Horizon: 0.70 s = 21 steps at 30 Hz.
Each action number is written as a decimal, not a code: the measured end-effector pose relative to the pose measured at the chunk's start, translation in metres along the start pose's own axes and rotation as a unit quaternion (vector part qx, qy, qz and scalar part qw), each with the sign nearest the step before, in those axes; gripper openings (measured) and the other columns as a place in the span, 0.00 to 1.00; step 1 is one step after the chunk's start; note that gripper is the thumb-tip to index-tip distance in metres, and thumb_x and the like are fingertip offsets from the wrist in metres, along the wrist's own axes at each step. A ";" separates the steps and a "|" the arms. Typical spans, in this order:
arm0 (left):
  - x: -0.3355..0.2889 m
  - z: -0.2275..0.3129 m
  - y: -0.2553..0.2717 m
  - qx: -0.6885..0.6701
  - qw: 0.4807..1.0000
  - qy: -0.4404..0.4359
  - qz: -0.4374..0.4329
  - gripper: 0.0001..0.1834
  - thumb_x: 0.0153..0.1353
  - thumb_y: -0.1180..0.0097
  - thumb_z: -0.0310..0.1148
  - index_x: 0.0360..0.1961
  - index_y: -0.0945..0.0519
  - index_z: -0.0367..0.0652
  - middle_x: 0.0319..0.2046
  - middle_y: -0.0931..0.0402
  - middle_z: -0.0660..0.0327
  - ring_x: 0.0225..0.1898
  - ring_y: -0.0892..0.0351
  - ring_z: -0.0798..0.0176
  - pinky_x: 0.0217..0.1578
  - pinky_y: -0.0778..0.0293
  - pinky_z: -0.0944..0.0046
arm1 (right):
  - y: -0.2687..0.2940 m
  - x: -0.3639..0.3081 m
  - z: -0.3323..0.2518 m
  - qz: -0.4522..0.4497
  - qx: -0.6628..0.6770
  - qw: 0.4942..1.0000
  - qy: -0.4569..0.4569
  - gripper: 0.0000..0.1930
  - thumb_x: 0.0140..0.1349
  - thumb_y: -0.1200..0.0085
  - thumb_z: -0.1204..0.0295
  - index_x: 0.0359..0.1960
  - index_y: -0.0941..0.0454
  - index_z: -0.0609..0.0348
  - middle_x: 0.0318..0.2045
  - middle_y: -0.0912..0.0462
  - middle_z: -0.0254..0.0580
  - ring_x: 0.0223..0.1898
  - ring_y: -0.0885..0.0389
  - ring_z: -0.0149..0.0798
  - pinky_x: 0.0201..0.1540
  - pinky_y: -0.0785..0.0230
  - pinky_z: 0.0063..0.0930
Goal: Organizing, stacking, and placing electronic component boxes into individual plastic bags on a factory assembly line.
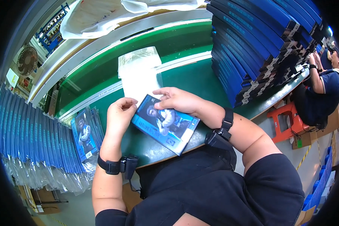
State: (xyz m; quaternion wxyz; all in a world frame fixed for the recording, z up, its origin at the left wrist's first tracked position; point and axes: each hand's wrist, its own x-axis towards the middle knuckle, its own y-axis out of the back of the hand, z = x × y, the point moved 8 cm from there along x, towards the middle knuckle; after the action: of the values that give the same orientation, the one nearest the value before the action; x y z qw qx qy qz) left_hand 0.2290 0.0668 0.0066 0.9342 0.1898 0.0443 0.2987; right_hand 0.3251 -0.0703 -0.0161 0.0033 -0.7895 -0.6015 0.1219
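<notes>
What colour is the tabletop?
The tabletop is green; it shows best in the head view.

We see a factory workshop: a green conveyor belt (184, 37) across the top centre, identical blue packages (248, 45) piled upper right, a co-worker (329, 90) at far right.

At one box (162, 122) are two hands (178, 101), with one wrist strap (110, 165) on either side of it, one white pile (140, 73) beyond it, one tall stack (248, 49) and one stool (284, 119) to its right, and one fan (27, 61) and one row of bagged boxes (32, 130), too dense to count, to its left.
</notes>
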 end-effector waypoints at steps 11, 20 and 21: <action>-0.013 0.029 -0.002 0.191 0.979 -0.056 0.036 0.13 0.46 0.50 0.18 0.33 0.19 0.36 0.18 0.27 0.57 0.20 0.27 0.64 0.25 0.31 0.65 | 0.011 -0.023 -0.008 0.241 -0.194 0.916 0.254 0.25 0.58 0.52 0.76 0.57 0.41 0.76 0.44 0.25 0.62 0.45 0.23 0.51 0.49 0.33 0.33; -0.046 0.060 -0.034 0.265 0.920 -0.282 -0.070 0.15 0.51 0.47 0.19 0.41 0.24 0.40 0.25 0.28 0.55 0.27 0.26 0.55 0.30 0.28 0.58 | 0.024 -0.038 0.015 0.263 0.167 0.945 0.104 0.10 0.54 0.39 0.74 0.28 0.29 0.66 0.26 0.21 0.44 0.27 0.21 0.31 0.29 0.26 0.23; -0.038 0.044 -0.021 0.119 0.978 -0.169 -0.033 0.14 0.54 0.46 0.23 0.44 0.25 0.38 0.27 0.27 0.59 0.28 0.25 0.59 0.30 0.28 0.59 | 0.025 -0.040 0.018 0.269 0.180 0.937 0.131 0.12 0.53 0.37 0.72 0.25 0.29 0.64 0.24 0.22 0.42 0.26 0.21 0.30 0.28 0.27 0.23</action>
State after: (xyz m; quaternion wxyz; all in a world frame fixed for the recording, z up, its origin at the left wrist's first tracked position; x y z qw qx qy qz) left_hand 0.2177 0.0144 0.0384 0.9083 0.3458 -0.0723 0.2240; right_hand 0.3357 -0.1178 -0.0302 0.1912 -0.9168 -0.3291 0.1205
